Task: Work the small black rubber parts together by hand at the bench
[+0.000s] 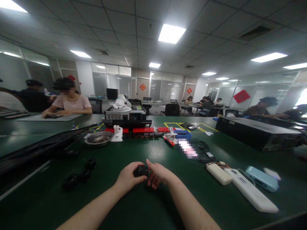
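My left hand point(129, 176) is closed around a small black cylindrical part point(141, 171), whose right end sticks out between thumb and fingers. Close beside that end is my right hand point(158, 175), its thumb raised and its fingers loosely curved and apart, holding nothing that shows. Both hands are above the green tabletop point(144, 204). To their left lie several black ring-shaped parts point(70, 180), one of them a little farther back point(90, 164).
A metal bowl point(98, 138) of small pieces stands behind the hands, near a red-handled screwdriver point(169, 141) and a blue tray point(182, 134). White power banks point(250, 190) and a light-blue device point(262, 178) lie right. A large black case point(256, 131) stands farther back. A person point(72, 103) sits across the table.
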Available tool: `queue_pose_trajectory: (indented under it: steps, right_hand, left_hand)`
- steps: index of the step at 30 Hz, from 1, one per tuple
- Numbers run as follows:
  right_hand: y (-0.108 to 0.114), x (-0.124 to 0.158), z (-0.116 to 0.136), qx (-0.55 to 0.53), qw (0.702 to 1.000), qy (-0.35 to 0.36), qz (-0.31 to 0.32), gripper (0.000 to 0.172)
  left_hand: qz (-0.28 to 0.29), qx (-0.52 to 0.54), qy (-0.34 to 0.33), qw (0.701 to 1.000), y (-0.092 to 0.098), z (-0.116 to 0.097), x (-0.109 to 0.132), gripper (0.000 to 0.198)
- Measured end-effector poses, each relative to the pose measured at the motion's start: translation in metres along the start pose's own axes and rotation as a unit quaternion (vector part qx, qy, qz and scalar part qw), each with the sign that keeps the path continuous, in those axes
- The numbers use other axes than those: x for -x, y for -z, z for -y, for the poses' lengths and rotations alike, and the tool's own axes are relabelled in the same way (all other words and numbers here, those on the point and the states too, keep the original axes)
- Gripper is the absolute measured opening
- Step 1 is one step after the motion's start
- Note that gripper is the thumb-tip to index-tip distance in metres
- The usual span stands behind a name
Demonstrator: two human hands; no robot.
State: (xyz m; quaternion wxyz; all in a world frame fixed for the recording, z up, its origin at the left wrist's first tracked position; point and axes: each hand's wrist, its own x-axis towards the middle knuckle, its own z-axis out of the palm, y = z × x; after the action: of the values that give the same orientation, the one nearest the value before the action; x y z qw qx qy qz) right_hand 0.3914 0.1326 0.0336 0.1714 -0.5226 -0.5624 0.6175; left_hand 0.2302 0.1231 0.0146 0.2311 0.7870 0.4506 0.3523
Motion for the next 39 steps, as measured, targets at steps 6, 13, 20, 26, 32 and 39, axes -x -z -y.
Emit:
queue_pose_trajectory:
  steps: [6, 13, 20, 26, 32, 39]
  right_hand:
    - [-0.002, -0.007, -0.004, -0.011, 0.988, 0.136, -0.067, 0.021]
    - [-0.012, -0.007, -0.005, 0.110, 0.925, 0.318, -0.177, 0.050]
    - [-0.001, -0.017, -0.007, -0.007, 0.966, 0.181, -0.187, 0.038]
    - [-0.005, -0.022, -0.010, 0.006, 0.993, 0.052, -0.103, 0.041]
    - [-0.006, -0.018, -0.009, 0.026, 0.975, 0.189, -0.110, 0.028]
    - [-0.006, 0.001, -0.002, 0.187, 0.912, 0.336, -0.144, 0.048]
  left_hand:
    - [-0.018, 0.037, 0.045, 0.998, -0.002, 0.015, -0.006, 0.043]
    - [0.048, 0.211, 0.157, 0.964, -0.011, 0.033, -0.015, 0.048]
    - [-0.019, 0.088, 0.081, 0.993, -0.002, 0.017, -0.009, 0.037]
    - [-0.035, 0.022, 0.031, 0.999, 0.001, 0.012, -0.005, 0.039]
    - [-0.024, 0.079, 0.041, 0.996, -0.003, 0.022, -0.009, 0.042]
    - [0.054, 0.228, 0.209, 0.949, -0.007, 0.029, -0.014, 0.055]
